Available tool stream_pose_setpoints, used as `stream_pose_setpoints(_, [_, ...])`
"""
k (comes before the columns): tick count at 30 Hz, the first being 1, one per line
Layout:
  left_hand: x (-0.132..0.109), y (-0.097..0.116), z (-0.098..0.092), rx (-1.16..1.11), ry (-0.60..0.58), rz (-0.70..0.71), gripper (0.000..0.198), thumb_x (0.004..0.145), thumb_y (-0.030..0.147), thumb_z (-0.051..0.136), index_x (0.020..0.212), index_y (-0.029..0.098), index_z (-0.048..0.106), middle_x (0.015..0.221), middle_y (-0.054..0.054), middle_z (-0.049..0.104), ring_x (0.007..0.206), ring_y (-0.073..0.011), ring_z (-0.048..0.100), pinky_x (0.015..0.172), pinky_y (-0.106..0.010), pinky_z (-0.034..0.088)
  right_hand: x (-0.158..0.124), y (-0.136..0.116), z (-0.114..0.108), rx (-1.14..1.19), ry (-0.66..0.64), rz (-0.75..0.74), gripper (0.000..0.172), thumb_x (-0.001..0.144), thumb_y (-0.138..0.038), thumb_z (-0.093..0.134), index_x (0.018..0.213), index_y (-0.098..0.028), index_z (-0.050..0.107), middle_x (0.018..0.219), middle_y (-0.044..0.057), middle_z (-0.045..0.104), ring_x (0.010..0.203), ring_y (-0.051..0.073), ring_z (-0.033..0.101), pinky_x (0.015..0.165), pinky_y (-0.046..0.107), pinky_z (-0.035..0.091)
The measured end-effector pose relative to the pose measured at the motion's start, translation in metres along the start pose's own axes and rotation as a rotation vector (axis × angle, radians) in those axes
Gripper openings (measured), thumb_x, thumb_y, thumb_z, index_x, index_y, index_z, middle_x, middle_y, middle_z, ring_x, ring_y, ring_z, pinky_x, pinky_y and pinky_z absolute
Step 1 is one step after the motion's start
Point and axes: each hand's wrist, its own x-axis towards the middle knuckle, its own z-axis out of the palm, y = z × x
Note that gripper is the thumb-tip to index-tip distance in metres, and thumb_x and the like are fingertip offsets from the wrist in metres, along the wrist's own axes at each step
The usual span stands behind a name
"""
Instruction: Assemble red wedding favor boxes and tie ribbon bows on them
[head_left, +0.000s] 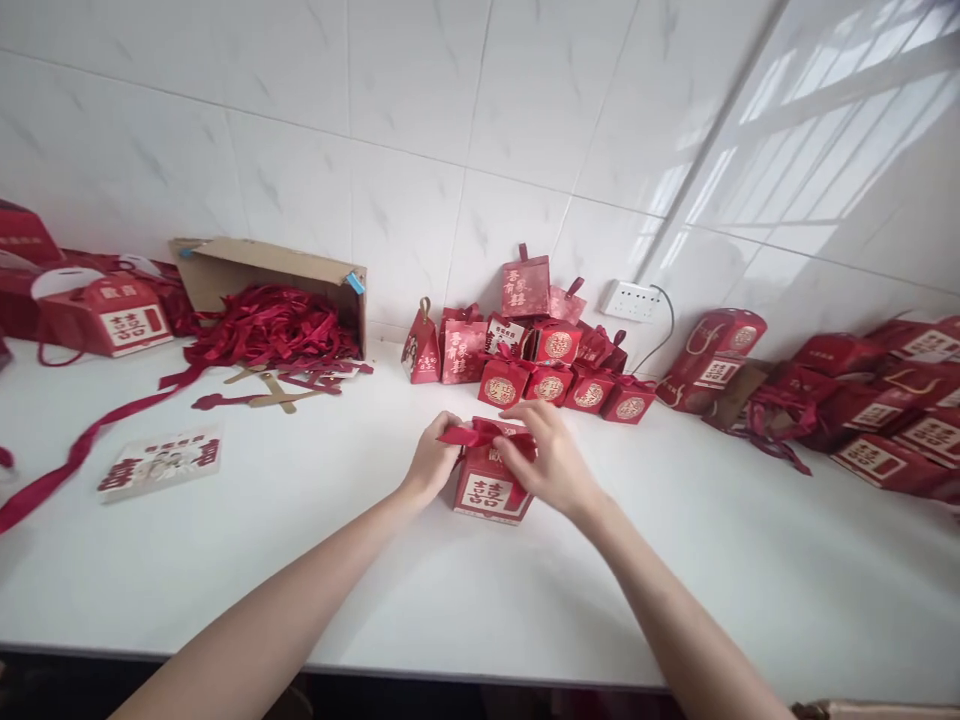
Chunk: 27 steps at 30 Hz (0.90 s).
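A red gift box with a white label and red characters stands upright on the white table, in front of me. Red ribbon forms a bow across its top. My left hand is closed at the left side of the box, by the bow's left loop; its fingertips are partly hidden. On the right, my right hand pinches the ribbon at the bow's right side, thumb in front of the box top and fingers curved above it.
Small red boxes are stacked behind. A cardboard box spills red ribbons at the left, near a clear packet. More red boxes pile up at the right; a power strip is against the wall.
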Motion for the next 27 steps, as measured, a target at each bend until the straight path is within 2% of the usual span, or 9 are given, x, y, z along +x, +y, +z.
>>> stream_pose_setpoints(3, [-0.006, 0.001, 0.002, 0.063, -0.032, 0.097, 0.029, 0.06, 0.034, 0.066, 0.083, 0.02, 0.055, 0.089, -0.001, 0.06, 0.081, -0.0166, 0.056, 0.071, -0.026, 0.044, -0.015, -0.002, 0.016, 0.113, 0.011, -0.131, 0.033, 0.082, -0.016, 0.048, 0.114, -0.019, 0.052, 0.11, 0.012, 0.06, 0.104, 0.023, 0.055, 0.089, 0.042, 0.046])
stream_pose_setpoints(5, [-0.008, 0.001, 0.002, 0.105, -0.093, 0.115, 0.036, 0.066, 0.037, 0.063, 0.097, 0.021, 0.055, 0.109, -0.005, 0.058, 0.09, -0.0192, 0.057, 0.075, -0.029, 0.046, -0.02, -0.003, 0.021, 0.17, 0.022, -0.113, 0.038, 0.08, -0.012, 0.047, 0.117, -0.021, 0.049, 0.106, 0.01, 0.062, 0.1, 0.022, 0.057, 0.086, 0.04, 0.048])
stream_pose_setpoints(7, [-0.009, 0.002, 0.002, 0.127, -0.145, 0.118, 0.042, 0.068, 0.038, 0.062, 0.106, 0.022, 0.054, 0.118, -0.007, 0.055, 0.094, -0.0209, 0.057, 0.077, -0.03, 0.046, -0.023, -0.005, 0.023, 0.187, 0.073, -0.083, 0.035, 0.081, -0.012, 0.048, 0.114, -0.021, 0.051, 0.098, 0.008, 0.063, 0.093, 0.021, 0.058, 0.08, 0.038, 0.049])
stream_pose_setpoints(10, [-0.007, 0.006, 0.003, 0.206, -0.171, 0.178, 0.033, 0.068, 0.036, 0.06, 0.097, 0.021, 0.058, 0.111, -0.007, 0.057, 0.101, -0.0239, 0.055, 0.079, -0.031, 0.046, -0.03, -0.006, 0.027, 0.167, 0.174, -0.109, 0.023, 0.082, -0.011, 0.048, 0.1, -0.022, 0.057, 0.094, 0.008, 0.06, 0.09, 0.021, 0.056, 0.077, 0.036, 0.05])
stream_pose_setpoints(13, [-0.005, 0.011, 0.003, 0.3, -0.154, 0.262, 0.018, 0.069, 0.034, 0.054, 0.078, 0.02, 0.062, 0.102, -0.006, 0.058, 0.101, -0.0248, 0.054, 0.077, -0.03, 0.046, -0.038, -0.006, 0.031, 0.083, 0.233, -0.164, 0.017, 0.083, -0.012, 0.048, 0.092, -0.021, 0.06, 0.105, 0.011, 0.056, 0.101, 0.022, 0.053, 0.081, 0.037, 0.049])
stream_pose_setpoints(15, [-0.004, 0.015, 0.001, 0.341, -0.14, 0.318, 0.02, 0.072, 0.036, 0.05, 0.071, 0.02, 0.061, 0.093, -0.006, 0.059, 0.092, -0.0236, 0.055, 0.076, -0.03, 0.045, -0.041, -0.006, 0.033, -0.004, 0.226, -0.197, 0.016, 0.083, -0.012, 0.05, 0.09, -0.021, 0.062, 0.106, 0.011, 0.055, 0.101, 0.023, 0.052, 0.082, 0.037, 0.046])
stream_pose_setpoints(18, [-0.002, 0.025, -0.006, 0.473, -0.154, 0.399, 0.031, 0.079, 0.043, 0.044, 0.068, 0.019, 0.061, 0.08, -0.006, 0.057, 0.083, -0.0228, 0.054, 0.077, -0.032, 0.042, -0.042, -0.005, 0.034, -0.107, 0.193, -0.281, 0.011, 0.084, -0.014, 0.053, 0.085, -0.02, 0.063, 0.09, 0.006, 0.057, 0.085, 0.018, 0.054, 0.081, 0.034, 0.04])
stream_pose_setpoints(22, [-0.004, 0.039, -0.01, 0.572, -0.222, 0.481, 0.033, 0.077, 0.048, 0.047, 0.079, 0.02, 0.064, 0.09, -0.007, 0.058, 0.097, -0.0257, 0.052, 0.087, -0.035, 0.039, -0.041, -0.004, 0.031, -0.14, 0.201, -0.403, 0.014, 0.087, -0.018, 0.05, 0.079, -0.019, 0.062, 0.077, 0.003, 0.057, 0.071, 0.014, 0.05, 0.075, 0.032, 0.037])
stream_pose_setpoints(27, [-0.01, 0.032, 0.001, 0.561, -0.281, 0.382, 0.018, 0.07, 0.036, 0.062, 0.078, 0.02, 0.065, 0.1, -0.007, 0.058, 0.104, -0.0259, 0.053, 0.098, -0.036, 0.036, -0.04, -0.008, 0.026, -0.095, 0.253, -0.423, 0.016, 0.087, -0.017, 0.048, 0.075, -0.019, 0.059, 0.073, 0.003, 0.057, 0.07, 0.014, 0.049, 0.072, 0.031, 0.04])
